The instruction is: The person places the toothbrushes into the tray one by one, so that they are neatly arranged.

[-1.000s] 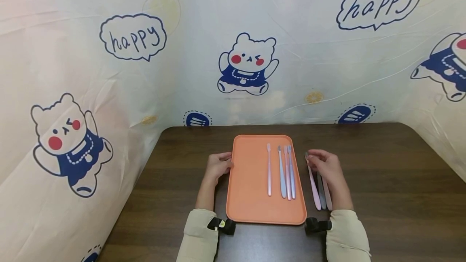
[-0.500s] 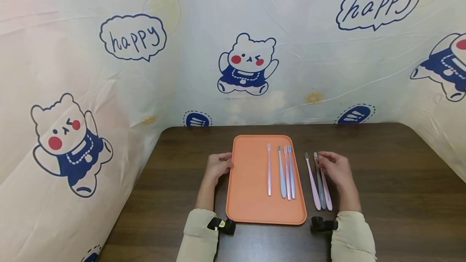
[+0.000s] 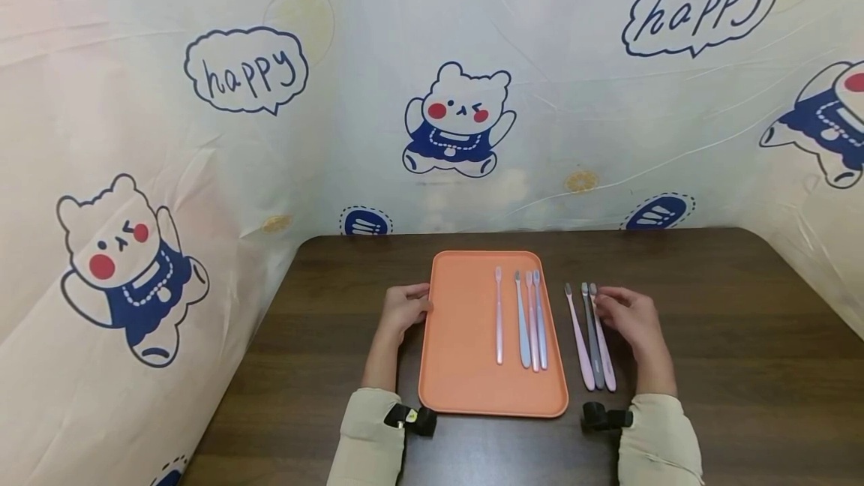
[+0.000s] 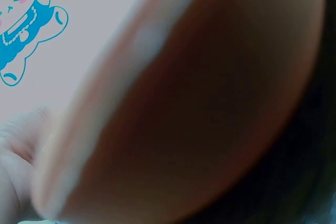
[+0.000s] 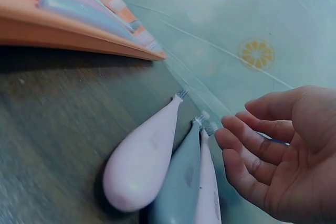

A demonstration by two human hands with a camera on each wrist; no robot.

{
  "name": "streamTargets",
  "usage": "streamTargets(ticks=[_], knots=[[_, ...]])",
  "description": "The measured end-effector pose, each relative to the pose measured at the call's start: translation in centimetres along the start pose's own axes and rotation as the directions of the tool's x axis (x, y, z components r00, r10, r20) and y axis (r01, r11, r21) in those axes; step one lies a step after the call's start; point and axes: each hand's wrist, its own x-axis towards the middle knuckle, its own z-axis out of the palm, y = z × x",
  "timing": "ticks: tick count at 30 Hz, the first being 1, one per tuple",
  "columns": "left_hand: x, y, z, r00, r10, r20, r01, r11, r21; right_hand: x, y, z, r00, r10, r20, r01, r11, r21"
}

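Note:
An orange tray lies on the table, and my left hand grips its left edge, thumb at the rim. In the left wrist view the tray's wall fills most of the picture, with part of the left hand beside it. Right of the tray lie a pink toothbrush, a grey toothbrush and another pink toothbrush, heads pointing away. My right hand, fingers loosely bent and holding nothing, is beside the head of the rightmost toothbrush. The right wrist view shows these fingers close to the bristles.
Inside the tray, several toothbrushes lie lengthwise: a pink toothbrush set apart, then a blue toothbrush and others grouped near the right wall. A patterned curtain stands behind the dark wooden table.
My right hand has moved right across the heads of the toothbrushes on the table, from the left pink one to the rightmost. The left hand and tray have stayed in place.

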Motion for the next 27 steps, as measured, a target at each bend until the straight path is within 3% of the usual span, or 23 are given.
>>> streamTargets(ticks=[9,15,20,27], knots=[[0.0,0.0,0.0,1.0,-0.002,0.0,0.002,1.0,-0.001,-0.2,0.5,-0.8,0.999,0.004,0.053,0.0,0.996,-0.085],[-0.4,0.5,0.1,1.0,0.001,0.006,-0.001,1.0,-0.002,-0.4,0.5,-1.5,0.992,0.066,0.107,-0.046,0.982,-0.184],[0.1,0.0,0.1,1.0,-0.001,-0.01,0.001,1.0,-0.001,-0.7,0.3,-1.8,0.985,0.118,0.122,-0.09,0.973,-0.214],[-0.1,0.1,0.1,1.0,-0.009,-0.006,0.009,1.0,-0.005,-0.7,0.3,-1.9,0.986,0.106,0.127,-0.074,0.97,-0.232]])
